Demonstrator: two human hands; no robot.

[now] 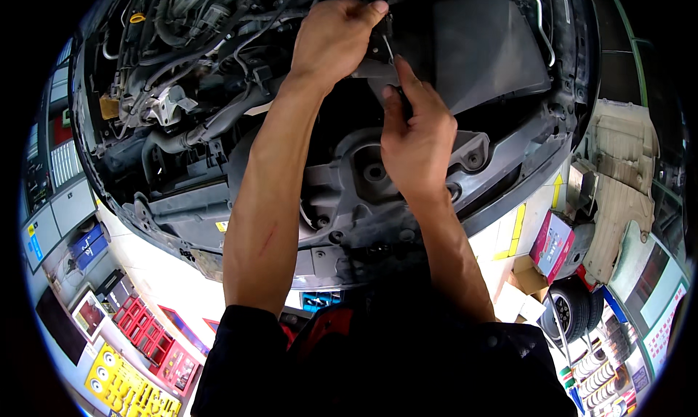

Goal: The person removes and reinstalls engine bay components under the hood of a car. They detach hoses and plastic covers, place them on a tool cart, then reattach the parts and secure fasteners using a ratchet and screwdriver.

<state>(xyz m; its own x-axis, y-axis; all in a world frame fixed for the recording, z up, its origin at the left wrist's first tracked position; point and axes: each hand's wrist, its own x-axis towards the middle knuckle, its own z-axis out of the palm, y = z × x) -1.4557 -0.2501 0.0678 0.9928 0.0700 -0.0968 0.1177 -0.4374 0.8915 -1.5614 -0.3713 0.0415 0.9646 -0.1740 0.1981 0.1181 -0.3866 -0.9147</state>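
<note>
Near the top of the view, my left hand [331,42] reaches into the open engine bay [356,184], its thumb and fingers closed at a small dark part [387,18]; exactly what they grip is hidden. Below it, my right hand [418,133] holds a screwdriver [387,47] with a thin metal shaft, pointed up toward that part. A broad black plastic housing [487,46] lies to the right, and dark hoses and wiring [203,50] fill the upper left.
The car's front edge [320,264] curves below my arms. At the lower left stand red tool racks [145,330] and a yellow tool board [123,381]. At the right are cardboard boxes [527,275], tyres [571,308] and a beige panel [618,184].
</note>
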